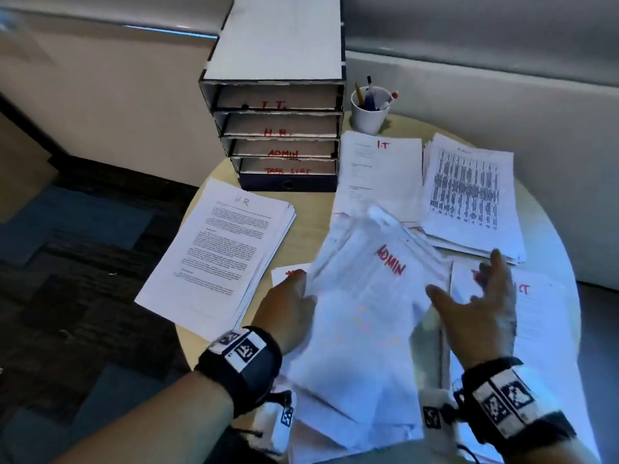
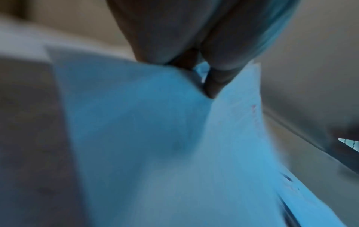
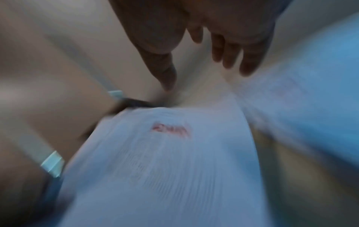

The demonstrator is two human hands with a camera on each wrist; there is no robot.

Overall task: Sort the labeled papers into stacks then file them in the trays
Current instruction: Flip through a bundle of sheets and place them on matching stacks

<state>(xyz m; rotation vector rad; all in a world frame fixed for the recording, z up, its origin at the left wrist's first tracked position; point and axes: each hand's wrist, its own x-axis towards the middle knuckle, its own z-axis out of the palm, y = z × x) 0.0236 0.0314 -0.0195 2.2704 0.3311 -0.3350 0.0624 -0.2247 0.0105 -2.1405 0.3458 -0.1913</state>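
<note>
- Clearly, from the head view, sorting is the step in hand: the left hand (image 1: pixel 288 306) grips the left edge of a blurred sheaf of ADMIN papers (image 1: pixel 368 296) above the round table (image 1: pixel 308 209); the right hand (image 1: pixel 482 296) hovers at its 3 o'clock side, fingers spread, holding nothing.
- Around it lie the HR stack (image 1: pixel 221 249) at 9 o'clock, the I.T stack (image 1: pixel 378 175) at 12, a printed-table stack (image 1: pixel 469 192) at 1 and another red-lettered stack (image 1: pixel 542 316) under the right hand; the labeled trays (image 1: pixel 281 135) stand at 11 o'clock.
- Left wrist view: fingers (image 2: pixel 213 86) pinch into the paper (badly blurred).
- Right wrist view: fingers (image 3: pixel 246 64) extended above the red-lettered sheet (image 3: pixel 170 153), not closed on it.
- Next, I judge, the sheaf needs laying on an ADMIN pile, squared so sheets don't slide.
</note>
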